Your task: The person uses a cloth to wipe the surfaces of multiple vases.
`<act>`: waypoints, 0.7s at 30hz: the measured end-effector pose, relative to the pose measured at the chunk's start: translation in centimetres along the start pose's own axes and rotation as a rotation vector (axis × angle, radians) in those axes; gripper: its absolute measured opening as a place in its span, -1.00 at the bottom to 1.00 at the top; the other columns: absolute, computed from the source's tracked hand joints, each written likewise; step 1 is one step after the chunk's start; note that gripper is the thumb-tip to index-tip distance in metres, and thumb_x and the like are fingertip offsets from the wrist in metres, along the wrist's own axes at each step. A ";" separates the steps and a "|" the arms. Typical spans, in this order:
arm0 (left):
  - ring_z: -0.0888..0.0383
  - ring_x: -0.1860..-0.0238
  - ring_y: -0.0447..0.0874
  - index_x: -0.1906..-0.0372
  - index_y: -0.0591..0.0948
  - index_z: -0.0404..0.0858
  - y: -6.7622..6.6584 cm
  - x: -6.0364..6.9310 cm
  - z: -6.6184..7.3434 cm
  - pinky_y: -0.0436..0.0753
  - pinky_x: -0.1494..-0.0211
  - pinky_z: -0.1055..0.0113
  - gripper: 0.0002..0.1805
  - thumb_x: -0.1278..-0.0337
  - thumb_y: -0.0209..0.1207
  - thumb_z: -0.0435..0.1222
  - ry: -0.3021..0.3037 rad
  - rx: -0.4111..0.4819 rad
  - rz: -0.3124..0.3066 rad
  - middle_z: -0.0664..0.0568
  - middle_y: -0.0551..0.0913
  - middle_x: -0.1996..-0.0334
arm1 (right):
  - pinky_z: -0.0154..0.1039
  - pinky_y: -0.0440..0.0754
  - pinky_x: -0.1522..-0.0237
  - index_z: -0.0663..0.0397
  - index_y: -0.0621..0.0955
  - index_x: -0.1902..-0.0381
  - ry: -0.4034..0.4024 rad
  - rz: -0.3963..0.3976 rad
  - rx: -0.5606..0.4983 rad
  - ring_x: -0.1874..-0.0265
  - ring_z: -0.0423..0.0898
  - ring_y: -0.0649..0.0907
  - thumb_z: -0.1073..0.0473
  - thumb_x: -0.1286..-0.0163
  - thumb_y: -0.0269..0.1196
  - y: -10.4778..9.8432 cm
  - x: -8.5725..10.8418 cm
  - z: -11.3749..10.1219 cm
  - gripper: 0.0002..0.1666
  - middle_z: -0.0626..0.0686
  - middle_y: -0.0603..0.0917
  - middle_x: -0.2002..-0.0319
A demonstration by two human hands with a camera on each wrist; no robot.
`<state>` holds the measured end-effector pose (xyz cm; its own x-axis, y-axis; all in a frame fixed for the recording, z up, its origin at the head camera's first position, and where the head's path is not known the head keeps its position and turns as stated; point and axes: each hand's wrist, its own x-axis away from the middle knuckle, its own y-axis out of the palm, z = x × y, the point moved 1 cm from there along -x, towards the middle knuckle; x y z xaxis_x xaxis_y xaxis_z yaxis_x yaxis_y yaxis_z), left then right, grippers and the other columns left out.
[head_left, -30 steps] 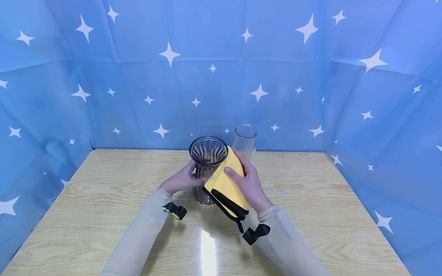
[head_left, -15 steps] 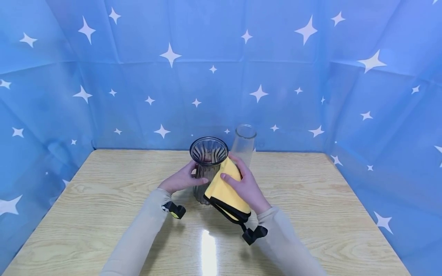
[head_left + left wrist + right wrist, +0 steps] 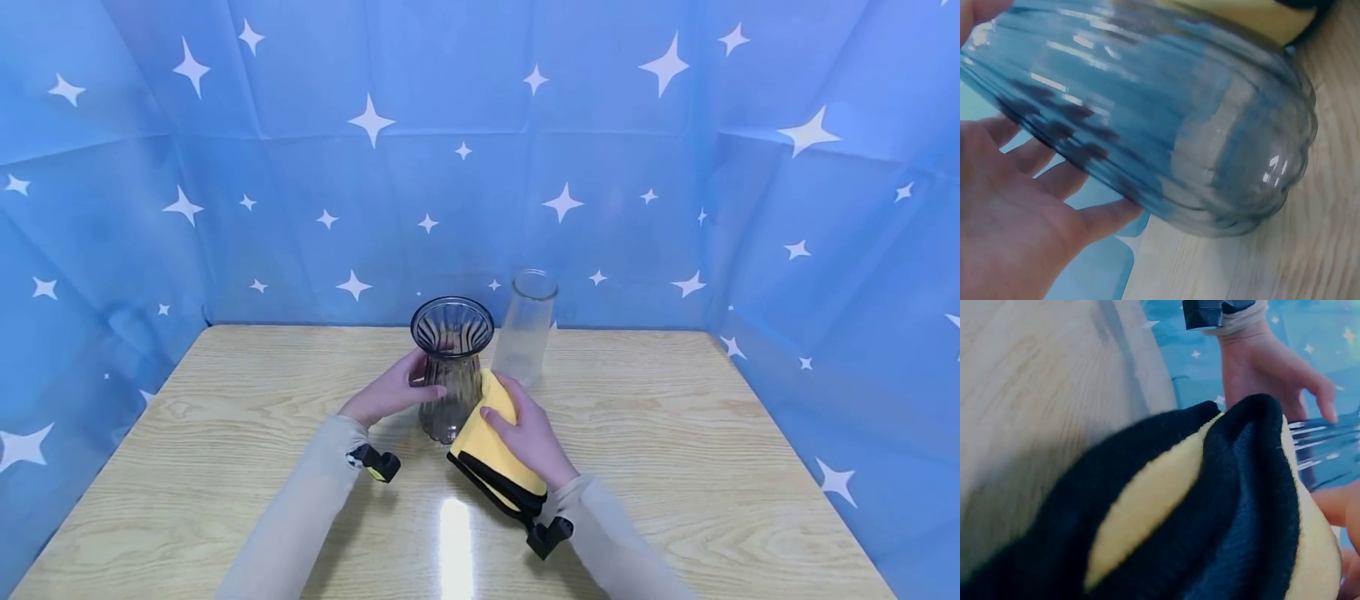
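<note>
A ribbed grey glass vase (image 3: pixel 459 404) with a flared rim stands upright on the table in the head view. My left hand (image 3: pixel 393 390) grips its left side, thumb across the front and fingers behind; the left wrist view shows those fingers along the ribbed glass (image 3: pixel 1166 137). In my right hand (image 3: pixel 531 433) is a folded yellow cloth (image 3: pixel 491 454) with black edging, thumb on top. It lies against or very close to the vase's lower right side. The right wrist view is mostly filled by the cloth's black-edged folds (image 3: pixel 1147 512); the right fingers are partly hidden there.
Behind the right hand stands a taller clear glass vase (image 3: pixel 522 337), just right of the grey one. The wooden table (image 3: pixel 247 400) ends at a blue star-patterned curtain (image 3: pixel 465 192) at the back and sides. Small black devices (image 3: pixel 375 462) sit on both wrists.
My right hand has slid the cloth down along the grey vase and nearer to me, uncovering more of the clear vase. My left hand and the grey vase have hardly moved.
</note>
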<state>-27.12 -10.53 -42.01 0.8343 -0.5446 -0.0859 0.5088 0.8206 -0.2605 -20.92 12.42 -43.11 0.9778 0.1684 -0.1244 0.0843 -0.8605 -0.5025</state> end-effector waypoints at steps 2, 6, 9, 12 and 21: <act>-0.14 -0.34 0.24 -0.48 0.10 -0.24 0.2 0.1 0.0 0.27 -0.36 -0.03 -0.14 -0.13 0.27 -0.25 0.009 0.002 0.002 -0.21 0.28 -0.36 | 0.15 0.35 -0.24 0.13 0.30 -0.41 0.015 0.003 0.027 -0.27 0.20 0.38 0.10 -0.39 0.22 0.1 0.1 0.2 -0.31 0.22 0.35 -0.35; -0.14 -0.35 0.23 -0.50 0.06 -0.21 0.5 0.2 0.0 0.25 -0.36 -0.04 -0.10 -0.13 0.27 -0.23 0.010 0.003 0.009 -0.20 0.23 -0.38 | 0.15 0.34 -0.25 0.25 0.32 -0.38 0.046 -0.008 0.099 -0.26 0.25 0.38 0.11 -0.37 0.23 0.2 0.0 0.2 -0.30 0.29 0.37 -0.32; -0.14 -0.34 0.24 -0.50 0.05 -0.18 0.7 0.3 0.1 0.27 -0.35 -0.05 -0.08 -0.10 0.28 -0.21 0.013 -0.004 0.018 -0.19 0.23 -0.38 | 0.15 0.36 -0.24 0.34 0.34 -0.35 0.060 -0.033 0.158 -0.23 0.28 0.41 0.12 -0.35 0.22 0.2 0.0 0.3 -0.31 0.32 0.42 -0.27; -0.15 -0.33 0.25 -0.49 0.06 -0.18 0.9 0.2 0.1 0.28 -0.34 -0.07 -0.07 -0.08 0.31 -0.20 0.020 -0.010 0.033 -0.19 0.25 -0.37 | 0.15 0.38 -0.22 0.36 0.40 -0.30 0.068 -0.065 0.190 -0.19 0.28 0.45 0.13 -0.33 0.23 0.2 -0.1 0.3 -0.35 0.32 0.47 -0.22; -0.14 -0.31 0.29 -0.45 0.05 -0.26 1.5 -0.1 0.4 0.28 -0.35 -0.02 0.02 0.03 0.41 -0.15 -0.029 -0.056 0.070 -0.24 0.28 -0.33 | -0.02 0.58 0.11 0.37 0.52 -0.14 0.162 -0.161 0.170 0.27 0.03 0.60 0.08 -0.27 0.29 0.2 -1.0 1.0 -0.42 0.21 0.63 0.06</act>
<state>-26.36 -9.18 -42.00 0.8736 -0.4804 -0.0779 0.4373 0.8450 -0.3078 -22.08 12.57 -43.96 0.9735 0.2053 0.1005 0.2210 -0.7337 -0.6426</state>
